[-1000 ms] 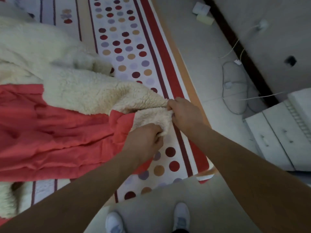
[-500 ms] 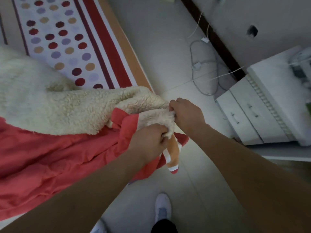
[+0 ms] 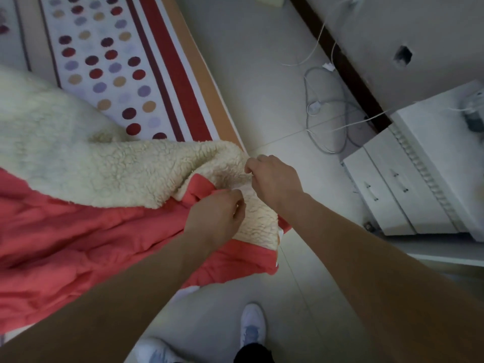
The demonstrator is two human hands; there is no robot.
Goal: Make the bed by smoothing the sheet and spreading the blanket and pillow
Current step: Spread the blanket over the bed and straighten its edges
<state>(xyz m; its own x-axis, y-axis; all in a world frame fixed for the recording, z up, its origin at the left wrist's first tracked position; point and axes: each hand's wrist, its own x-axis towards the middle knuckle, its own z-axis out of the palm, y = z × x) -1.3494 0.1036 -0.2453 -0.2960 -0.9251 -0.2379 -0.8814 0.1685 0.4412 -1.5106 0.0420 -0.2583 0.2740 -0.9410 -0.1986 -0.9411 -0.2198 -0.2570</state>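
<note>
1. Both grips are closed on the blanket. The left grip curls its fingers round the hem where the red face meets the cream fleece. The right grip, just beside it and a little farther from the person, pinches the fleece edge between thumb and bent fingers.
2. One corner of the blanket is bunched between the two grips and hangs below them, off the bed and over the floor. The rest trails away to the left of the grips, with the red face nearer the person and the fleece turned up beyond it.
3. This looks like the blanket-spreading step, at the point of finding a corner. The next move probably calls for sliding the grips apart along the hem until it is taut, then carrying it out over the bed.
4. Beyond the grips and to their left, the dotted, striped sheet lies uncovered and looks flat where it shows.
5. To the right of the grips are loose cables and a white drawer unit. A white shoe stands below them. No pillow is in view.
</note>
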